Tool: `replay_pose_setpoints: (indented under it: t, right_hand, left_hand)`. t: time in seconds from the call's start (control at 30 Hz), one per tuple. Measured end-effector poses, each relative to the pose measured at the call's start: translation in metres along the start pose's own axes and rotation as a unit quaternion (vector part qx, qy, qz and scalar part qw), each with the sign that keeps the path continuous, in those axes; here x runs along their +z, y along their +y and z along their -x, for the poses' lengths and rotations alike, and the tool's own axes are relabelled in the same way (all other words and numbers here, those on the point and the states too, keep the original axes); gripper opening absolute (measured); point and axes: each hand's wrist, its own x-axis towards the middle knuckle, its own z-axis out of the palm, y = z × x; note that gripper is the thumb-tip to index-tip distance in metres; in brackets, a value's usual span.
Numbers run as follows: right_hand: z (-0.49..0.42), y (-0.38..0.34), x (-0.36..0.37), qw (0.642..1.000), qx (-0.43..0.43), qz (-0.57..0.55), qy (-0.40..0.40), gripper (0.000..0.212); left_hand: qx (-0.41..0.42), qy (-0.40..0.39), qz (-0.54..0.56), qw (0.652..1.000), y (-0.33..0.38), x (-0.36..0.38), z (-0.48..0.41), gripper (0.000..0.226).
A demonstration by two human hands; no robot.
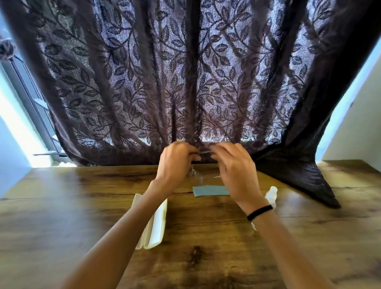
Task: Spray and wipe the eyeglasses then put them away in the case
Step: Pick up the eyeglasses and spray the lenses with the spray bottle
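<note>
While they are held up above the table, the glasses hang between the left hand and right hand, each seemingly pinching a temple. They look light, thin and brittle, so grip the frame, never the lenses.

This looks like a room in a home. A dark, leaf-patterned curtain hangs just behind the fingers, and a window shows well off to their left. Below them lies a wooden table. Pale painted walls stand out to either side.
</note>
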Motion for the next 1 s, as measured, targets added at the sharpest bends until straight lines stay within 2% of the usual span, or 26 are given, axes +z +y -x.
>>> replay_pose_setpoints:
  t: [0.1, 0.2, 0.33, 0.5, 0.7, 0.77, 1.0]
  right_hand:
    - [0.017, 0.015, -0.010, 0.998, 0.030, 0.006, 0.063, 0.024]
    - [0.048, 0.035, -0.016, 0.991, 0.102, 0.022, 0.083, 0.028]
    - [0.091, 0.049, -0.015, 0.978, 0.201, -0.032, 0.048, 0.041]
    - [0.124, 0.052, -0.008, 0.964, 0.242, -0.107, 0.002, 0.055]
    - [0.135, 0.056, 0.002, 0.959, 0.251, -0.125, -0.034, 0.057]
    - [0.129, 0.053, 0.006, 0.963, 0.231, -0.126, -0.054, 0.061]
    - [0.079, 0.010, 0.019, 0.970, 0.138, -0.170, -0.102, 0.050]
  left_hand:
    - [-0.064, 0.047, 0.055, 0.995, -0.012, -0.001, 0.004, 0.009]
    - [-0.096, 0.074, 0.081, 0.989, -0.023, 0.001, 0.008, 0.011]
    - [-0.143, 0.091, 0.124, 0.978, -0.034, 0.006, 0.014, 0.015]
    - [-0.216, 0.091, 0.273, 0.933, -0.040, 0.016, 0.022, 0.015]
    - [-0.224, 0.114, 0.331, 0.910, -0.043, 0.021, 0.029, 0.012]
    - [-0.222, 0.118, 0.344, 0.905, -0.042, 0.022, 0.029, 0.013]
    - [-0.207, 0.117, 0.354, 0.905, -0.041, 0.029, 0.028, 0.016]
